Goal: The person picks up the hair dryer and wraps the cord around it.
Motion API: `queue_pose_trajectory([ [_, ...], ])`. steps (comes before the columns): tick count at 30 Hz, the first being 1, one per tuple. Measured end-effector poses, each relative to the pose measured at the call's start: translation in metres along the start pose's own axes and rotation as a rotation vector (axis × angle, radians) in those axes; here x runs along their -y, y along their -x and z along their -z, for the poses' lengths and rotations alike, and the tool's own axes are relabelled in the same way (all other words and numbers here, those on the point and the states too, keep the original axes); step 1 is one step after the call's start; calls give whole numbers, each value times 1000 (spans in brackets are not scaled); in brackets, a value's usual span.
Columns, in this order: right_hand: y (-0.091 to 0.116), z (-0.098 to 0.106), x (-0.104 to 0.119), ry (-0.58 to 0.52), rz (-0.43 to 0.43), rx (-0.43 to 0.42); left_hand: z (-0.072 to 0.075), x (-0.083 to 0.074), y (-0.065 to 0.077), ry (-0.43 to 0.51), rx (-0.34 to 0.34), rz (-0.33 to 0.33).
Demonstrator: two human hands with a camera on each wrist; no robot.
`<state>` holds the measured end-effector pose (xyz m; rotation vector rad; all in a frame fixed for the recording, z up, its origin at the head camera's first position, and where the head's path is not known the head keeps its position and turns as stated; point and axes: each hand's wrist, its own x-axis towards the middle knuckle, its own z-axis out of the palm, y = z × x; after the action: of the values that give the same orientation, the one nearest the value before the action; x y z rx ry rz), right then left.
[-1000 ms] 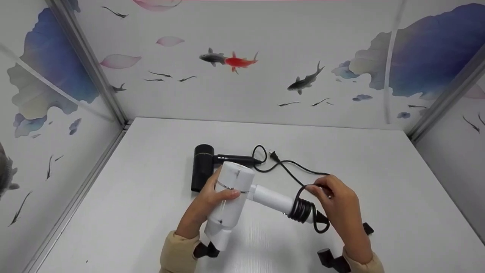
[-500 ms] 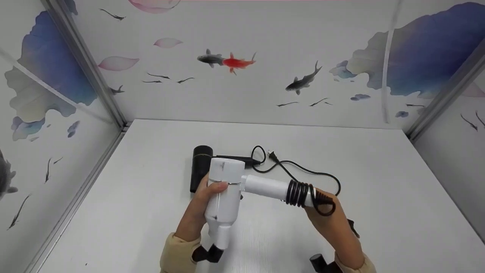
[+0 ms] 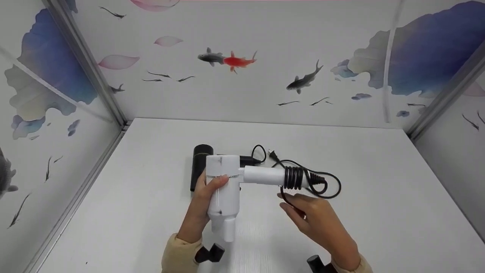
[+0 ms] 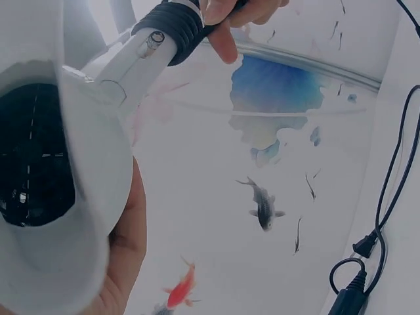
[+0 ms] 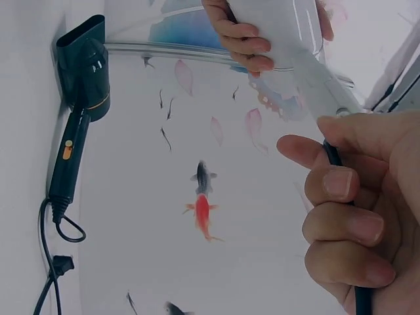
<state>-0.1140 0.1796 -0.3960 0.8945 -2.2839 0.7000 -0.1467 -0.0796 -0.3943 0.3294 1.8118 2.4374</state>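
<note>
In the head view my left hand (image 3: 201, 201) grips the barrel of a white hair dryer (image 3: 227, 197), its thumb across the near side. The dryer's handle points right, and a black cord (image 3: 293, 178) is wound round it in several tight turns. Below the handle, my right hand (image 3: 318, 222) holds a length of this cord. The right wrist view shows the right fingers curled about the cord (image 5: 333, 155). From the left wrist, one dark round end (image 4: 33, 154) of the barrel is visible.
Behind the white dryer lies a black hair dryer (image 3: 201, 163), partly hidden. Its cord (image 3: 335, 184) loops right across the white table (image 3: 159, 151), with a plug (image 3: 273, 154) near the handle. Walls with painted fish (image 3: 238, 61) enclose the back and sides.
The white dryer's handle has swung up from slanting down to nearly level. My right hand has passed from the handle's far side to its near side, carrying the cord round it.
</note>
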Motion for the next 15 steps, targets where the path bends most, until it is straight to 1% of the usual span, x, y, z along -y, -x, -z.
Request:
queue_pose_trajectory([
  [3,1,0,2,-18,18,25,-3,-1,0,-20,-35,-5],
  [6,0,1,2,-23,44,18,-5,-1,1,-34,-46,-13],
  [12,-2,5,2,-21,46,-23,-9,0,-1,-58,-62,-52],
  [15,-1,5,1,-20,66,-53,-10,2,-1,-68,-76,-64],
])
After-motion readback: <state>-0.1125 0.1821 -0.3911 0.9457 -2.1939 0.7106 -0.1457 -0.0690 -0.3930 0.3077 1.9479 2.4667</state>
